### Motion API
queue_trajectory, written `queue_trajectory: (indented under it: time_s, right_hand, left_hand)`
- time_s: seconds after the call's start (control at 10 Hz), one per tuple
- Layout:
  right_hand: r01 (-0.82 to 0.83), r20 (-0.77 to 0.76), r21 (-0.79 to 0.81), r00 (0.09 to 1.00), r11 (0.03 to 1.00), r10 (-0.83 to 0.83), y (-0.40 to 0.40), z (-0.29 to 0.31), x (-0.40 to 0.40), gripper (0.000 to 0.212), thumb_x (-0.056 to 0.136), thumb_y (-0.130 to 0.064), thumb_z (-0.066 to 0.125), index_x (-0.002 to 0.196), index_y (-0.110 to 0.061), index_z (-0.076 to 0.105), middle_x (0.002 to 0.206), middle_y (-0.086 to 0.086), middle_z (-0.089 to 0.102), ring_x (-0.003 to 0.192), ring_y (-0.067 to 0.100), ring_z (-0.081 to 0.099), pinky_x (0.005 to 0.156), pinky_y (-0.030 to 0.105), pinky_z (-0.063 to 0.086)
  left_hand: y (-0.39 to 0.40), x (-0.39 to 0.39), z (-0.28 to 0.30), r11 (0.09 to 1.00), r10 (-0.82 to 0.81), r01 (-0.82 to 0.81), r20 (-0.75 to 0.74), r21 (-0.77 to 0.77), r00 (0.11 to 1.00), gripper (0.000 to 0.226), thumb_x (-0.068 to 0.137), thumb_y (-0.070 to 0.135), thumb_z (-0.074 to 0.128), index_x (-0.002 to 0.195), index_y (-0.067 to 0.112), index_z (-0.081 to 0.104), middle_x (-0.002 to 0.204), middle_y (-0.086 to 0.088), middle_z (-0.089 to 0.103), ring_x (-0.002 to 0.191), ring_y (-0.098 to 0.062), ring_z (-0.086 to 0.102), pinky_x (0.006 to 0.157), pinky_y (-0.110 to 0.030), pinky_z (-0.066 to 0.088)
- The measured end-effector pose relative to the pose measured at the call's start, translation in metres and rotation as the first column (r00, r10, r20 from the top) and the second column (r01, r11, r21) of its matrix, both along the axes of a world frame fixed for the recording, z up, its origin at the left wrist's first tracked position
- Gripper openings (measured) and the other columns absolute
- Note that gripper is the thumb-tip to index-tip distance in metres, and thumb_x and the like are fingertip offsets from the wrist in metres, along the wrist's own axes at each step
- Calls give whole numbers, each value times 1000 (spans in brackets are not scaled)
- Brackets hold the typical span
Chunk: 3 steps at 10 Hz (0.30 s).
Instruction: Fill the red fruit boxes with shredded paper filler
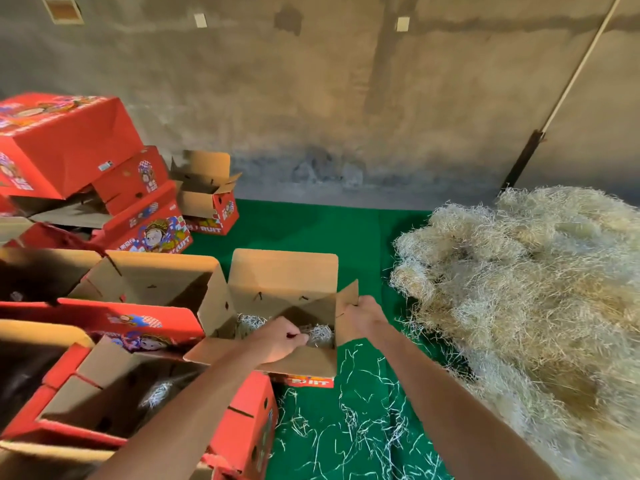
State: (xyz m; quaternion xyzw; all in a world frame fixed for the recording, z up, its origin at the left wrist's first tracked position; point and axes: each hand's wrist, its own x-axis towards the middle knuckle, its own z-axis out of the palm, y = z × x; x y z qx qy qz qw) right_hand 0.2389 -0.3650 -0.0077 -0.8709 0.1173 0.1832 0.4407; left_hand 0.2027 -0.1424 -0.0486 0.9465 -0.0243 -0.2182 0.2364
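Lying under the left hand's fingers [294, 336]: shredded paper [320, 334].

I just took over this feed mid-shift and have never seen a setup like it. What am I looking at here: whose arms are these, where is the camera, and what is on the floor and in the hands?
There is no machine. A person wears one wide-angle camera on the head, looking forward and down, so the two bare arms are their own.

The left hand reaches into the open box in front of them, fingers curled at the shredded paper inside. The right hand grips that box's right side flap.

The box stands on a green mat. To the right lies a big heap of paper filler, with loose strands scattered on the mat nearer the camera. To the left are more red fruit boxes, some stacked, some open; one near open box already holds a little filler.
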Motion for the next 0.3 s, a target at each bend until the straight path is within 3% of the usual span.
queue_trajectory:
  time_s: [0.1, 0.2, 0.3]
  right_hand:
    - [15, -33, 59, 999, 998, -13, 8, 4, -1, 27, 99, -26, 51, 111, -5, 63, 107, 13, 69, 91, 28, 68, 82, 41, 60]
    - [-40, -109, 99, 993, 994, 51, 11, 15, -15, 17, 101, -25, 54, 99, -9, 60, 99, 13, 67, 76, 24, 69, 61, 35, 61]
    - [-151, -46, 42, 987, 988, 153, 8, 23, -31, 20, 101, -25, 54, 103, -7, 61, 91, 12, 71, 73, 20, 73, 59, 29, 62]
  left_hand:
    - [2, -3, 5, 998, 49, -48, 34, -31, 998, 38, 95, 62, 48, 88, 35, 74, 73, 2, 60, 60, -14, 52, 63, -29, 43]
    - [-7, -11, 15, 1000, 9, -9, 56, 5, 998, 33, 99, 52, 50, 89, 31, 73, 81, 8, 67, 70, -16, 59, 70, -31, 45]
    - [-23, -22, 32, 1000, -9, 10, 112, -11, 994, 27, 99, 42, 53, 83, 29, 70, 78, 4, 71, 61, -13, 58, 58, -26, 42]
